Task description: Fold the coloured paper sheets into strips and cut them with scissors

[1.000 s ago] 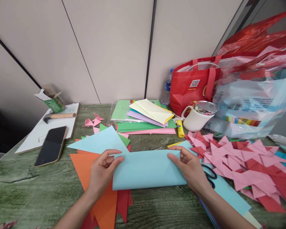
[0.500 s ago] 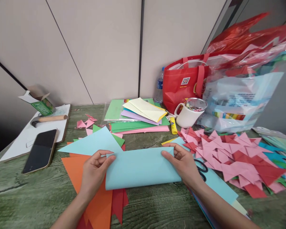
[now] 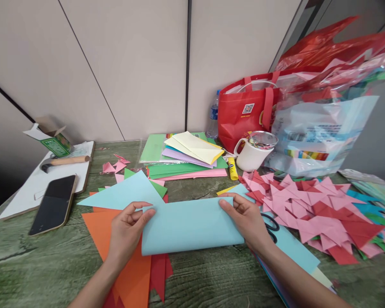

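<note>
A light blue sheet of paper (image 3: 192, 226), doubled over with its rounded fold toward me, is held above the table between my two hands. My left hand (image 3: 128, 226) pinches its upper left corner between thumb and fingers. At the upper right corner, my right hand (image 3: 244, 214) grips it the same way. Beneath my left hand lie orange paper pieces (image 3: 137, 278) and red ones (image 3: 158, 273). A light blue paper triangle (image 3: 125, 190) rests just behind it. Beside my right wrist, black-handled scissors (image 3: 272, 226) lie on more light blue paper (image 3: 295, 246), partly hidden by my arm.
Folded pink and red paper pieces (image 3: 308, 205) heap at the right. Behind are coloured paper stacks (image 3: 186, 171), a glue stick (image 3: 232, 168), a white mug (image 3: 252, 156), a red bag (image 3: 240, 111) and a bottle (image 3: 213, 115). A phone (image 3: 53, 205) and hammer (image 3: 66, 160) lie left.
Almost nothing differs. The view has shifted very slightly, and both hands keep the same hold on the folded blue paper.
</note>
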Tool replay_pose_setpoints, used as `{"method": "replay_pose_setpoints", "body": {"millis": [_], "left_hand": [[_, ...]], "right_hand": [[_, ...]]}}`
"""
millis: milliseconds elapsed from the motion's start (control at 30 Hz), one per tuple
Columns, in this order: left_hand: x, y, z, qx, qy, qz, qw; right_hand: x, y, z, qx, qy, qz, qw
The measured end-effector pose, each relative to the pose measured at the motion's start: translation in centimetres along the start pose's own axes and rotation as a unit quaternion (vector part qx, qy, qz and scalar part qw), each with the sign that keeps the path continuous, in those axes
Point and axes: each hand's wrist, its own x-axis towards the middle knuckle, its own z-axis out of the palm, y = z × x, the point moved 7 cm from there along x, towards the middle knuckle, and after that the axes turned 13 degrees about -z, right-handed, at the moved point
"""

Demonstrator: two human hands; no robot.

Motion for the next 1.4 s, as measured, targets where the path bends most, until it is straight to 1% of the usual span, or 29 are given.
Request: {"method": "replay_pose_setpoints", "body": {"millis": [133,333,533,733,1033,1400], "left_hand": [[0.02,-0.01,-0.08,-0.004,0.008,0.001,1.000],[0.06,0.04,-0.04,0.002,0.011,0.010,1.000],[-0.03,0.05,0.07,0.002,0.005,0.010,1.000],[0.14,-0.13,0.16,-0.009,-0.001,0.005,1.000],[-0.13,-0.04,0.19,-0.023,-0.004,-0.005,1.000],[0.19,-0.24,0.08,-0.004,-0.001,0.002,1.000]], "right_hand": [[-0.11,0.38,0.07,0.015,-0.005,0.023,1.000],[-0.05,0.30,0.22,0.041,-0.004,0.040,0.998],[-0.13,0.33,0.33,0.056,-0.002,0.059,0.997],[-0.15,0.08,0.37,0.055,0.001,0.060,0.997],[-0.19,0.49,0.34,0.054,0.000,0.076,0.996],[-0.28,0.36,0.50,0.080,0.002,0.076,0.994]]}}
